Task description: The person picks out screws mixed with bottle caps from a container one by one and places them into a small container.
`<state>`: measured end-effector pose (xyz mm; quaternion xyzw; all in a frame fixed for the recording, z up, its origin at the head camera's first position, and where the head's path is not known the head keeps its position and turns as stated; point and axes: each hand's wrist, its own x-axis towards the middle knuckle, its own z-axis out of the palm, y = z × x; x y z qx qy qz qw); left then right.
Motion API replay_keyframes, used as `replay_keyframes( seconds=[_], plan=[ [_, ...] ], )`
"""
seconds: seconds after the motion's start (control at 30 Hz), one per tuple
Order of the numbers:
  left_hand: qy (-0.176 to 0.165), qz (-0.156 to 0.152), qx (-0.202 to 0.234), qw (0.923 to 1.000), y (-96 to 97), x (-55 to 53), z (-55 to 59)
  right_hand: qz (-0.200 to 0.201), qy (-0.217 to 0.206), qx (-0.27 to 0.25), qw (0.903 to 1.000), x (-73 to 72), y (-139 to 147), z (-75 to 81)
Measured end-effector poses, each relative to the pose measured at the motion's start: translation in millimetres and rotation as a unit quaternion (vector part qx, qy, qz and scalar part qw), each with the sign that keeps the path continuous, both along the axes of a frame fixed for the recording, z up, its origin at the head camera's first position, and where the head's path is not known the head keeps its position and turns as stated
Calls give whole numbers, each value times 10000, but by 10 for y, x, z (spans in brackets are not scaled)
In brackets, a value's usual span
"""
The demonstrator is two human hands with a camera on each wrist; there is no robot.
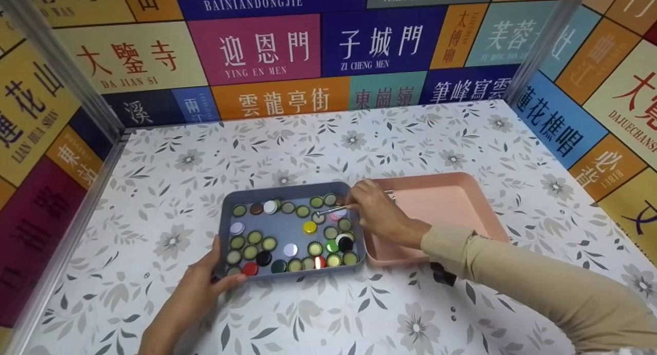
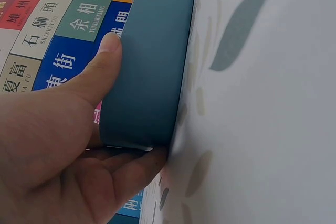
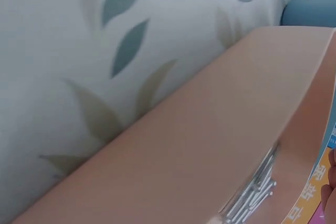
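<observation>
My left hand [image 1: 190, 288] grips the front-left corner of a blue-grey tray [image 1: 303, 274], thumb at the rim and fingers along the outer side. Bottle caps lie scattered in that tray, many with pale undersides up; one yellow cap [image 1: 309, 227] sits near the middle. Over the tray's right side, my right hand [image 1: 382, 211] pinches a thin silver nail [image 1: 334, 209], its far end overlapping a cap near the back right. In the left wrist view, the thumb [image 2: 107, 61] lies against the tray's wall.
A pink tray [image 1: 441, 201] stands against the blue-grey one on the right. Several silver nails [image 3: 252, 198] lie inside it, partly hidden by my right hand in the head view. A flowered cloth [image 1: 354, 314] covers the table, and printed panels [image 1: 256, 47] enclose its back and sides.
</observation>
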<state>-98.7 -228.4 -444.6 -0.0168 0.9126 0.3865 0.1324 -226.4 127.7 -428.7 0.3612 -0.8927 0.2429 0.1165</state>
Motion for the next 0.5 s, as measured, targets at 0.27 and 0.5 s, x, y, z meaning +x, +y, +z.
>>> replay_keyframes(
  seconds=[0.27,0.5],
  plan=[
    [83,1,52,10000,2,15,4,-94,-66,-142,9998,-24,160,-12],
    [11,6,73,10000,-5,-5,18,-495,-403,-94,9979,-3,331,-22]
  ],
)
